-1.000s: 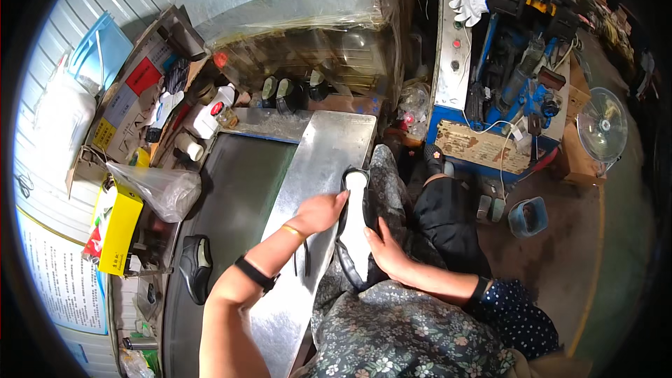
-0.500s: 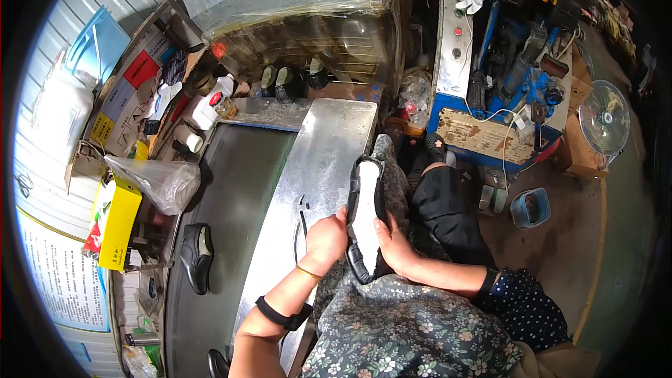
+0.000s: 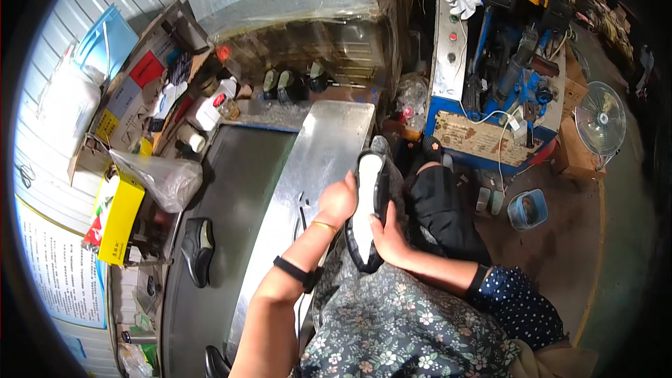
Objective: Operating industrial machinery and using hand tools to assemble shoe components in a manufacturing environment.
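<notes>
A black shoe (image 3: 368, 203) lies sole side up over my lap, its white underside facing me and its black edge showing all around. My left hand (image 3: 338, 201) is closed at the shoe's left edge, near its far end, with the fingertips partly hidden. Against the right edge, lower down, my right hand (image 3: 390, 241) grips with the thumb on the white underside. Floral apron cloth (image 3: 392, 315) lies beneath. Left of the shoe, a metal bench top (image 3: 325, 136) carries thin black strips.
A dark conveyor belt (image 3: 241, 175) bears a black shoe (image 3: 198, 252), with part of another at the lower edge. Several shoes stand at its far end. A yellow box (image 3: 120, 220) sits left. To the right are a blue machine (image 3: 483, 143), a fan (image 3: 600, 119) and a blue bin (image 3: 528, 210).
My left hand has slid a little farther up the shoe's left edge. The shoe has turned slightly, and my right hand keeps its grip. The whole view has shifted a little.
</notes>
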The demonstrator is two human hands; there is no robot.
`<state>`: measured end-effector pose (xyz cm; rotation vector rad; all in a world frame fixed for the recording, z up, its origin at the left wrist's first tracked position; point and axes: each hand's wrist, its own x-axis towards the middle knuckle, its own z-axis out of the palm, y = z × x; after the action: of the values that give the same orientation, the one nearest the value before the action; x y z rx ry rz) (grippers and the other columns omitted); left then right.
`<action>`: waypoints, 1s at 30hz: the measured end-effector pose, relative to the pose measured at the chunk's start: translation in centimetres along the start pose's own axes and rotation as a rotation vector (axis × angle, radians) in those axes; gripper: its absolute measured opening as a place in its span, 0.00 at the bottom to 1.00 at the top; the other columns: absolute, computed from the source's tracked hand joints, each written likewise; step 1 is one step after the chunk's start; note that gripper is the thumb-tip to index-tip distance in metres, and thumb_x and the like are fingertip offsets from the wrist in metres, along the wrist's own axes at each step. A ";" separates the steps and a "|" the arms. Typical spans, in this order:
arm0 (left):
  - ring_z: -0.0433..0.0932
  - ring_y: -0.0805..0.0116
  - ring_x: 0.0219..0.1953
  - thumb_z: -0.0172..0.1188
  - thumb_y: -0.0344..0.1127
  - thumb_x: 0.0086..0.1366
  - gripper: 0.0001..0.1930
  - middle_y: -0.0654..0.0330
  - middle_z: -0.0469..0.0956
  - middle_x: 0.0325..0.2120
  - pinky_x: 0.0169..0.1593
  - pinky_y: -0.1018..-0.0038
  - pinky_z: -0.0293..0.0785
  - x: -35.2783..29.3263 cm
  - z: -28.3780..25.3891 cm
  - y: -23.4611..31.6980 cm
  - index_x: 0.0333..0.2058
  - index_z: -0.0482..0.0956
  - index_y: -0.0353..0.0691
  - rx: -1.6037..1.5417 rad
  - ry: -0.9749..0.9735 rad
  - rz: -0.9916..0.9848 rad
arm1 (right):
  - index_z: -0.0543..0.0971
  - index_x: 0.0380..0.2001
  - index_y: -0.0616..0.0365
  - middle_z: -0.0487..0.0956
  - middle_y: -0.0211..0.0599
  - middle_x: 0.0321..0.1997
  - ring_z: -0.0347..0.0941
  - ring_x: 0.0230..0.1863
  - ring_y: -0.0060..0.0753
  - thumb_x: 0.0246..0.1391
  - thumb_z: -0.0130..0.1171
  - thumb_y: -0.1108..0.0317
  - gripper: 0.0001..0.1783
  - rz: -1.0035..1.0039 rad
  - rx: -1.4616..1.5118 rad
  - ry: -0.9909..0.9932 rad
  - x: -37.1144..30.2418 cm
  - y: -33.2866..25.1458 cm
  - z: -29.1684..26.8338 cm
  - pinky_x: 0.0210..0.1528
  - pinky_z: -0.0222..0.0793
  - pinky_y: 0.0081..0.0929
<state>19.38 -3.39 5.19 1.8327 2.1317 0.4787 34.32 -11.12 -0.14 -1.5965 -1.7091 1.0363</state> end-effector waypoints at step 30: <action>0.80 0.52 0.43 0.62 0.41 0.58 0.17 0.52 0.81 0.41 0.48 0.62 0.76 -5.7 4.2 1.6 0.45 0.80 0.41 -0.253 -0.136 0.605 | 0.69 0.62 0.64 0.74 0.38 0.53 0.70 0.56 0.32 0.42 0.71 0.70 0.40 -0.434 -0.154 0.508 14.9 -2.7 -41.0 0.62 0.63 0.31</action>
<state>23.43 -8.52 2.06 2.2555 1.3291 0.6900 65.16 9.88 22.52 -1.3368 -1.6866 0.2630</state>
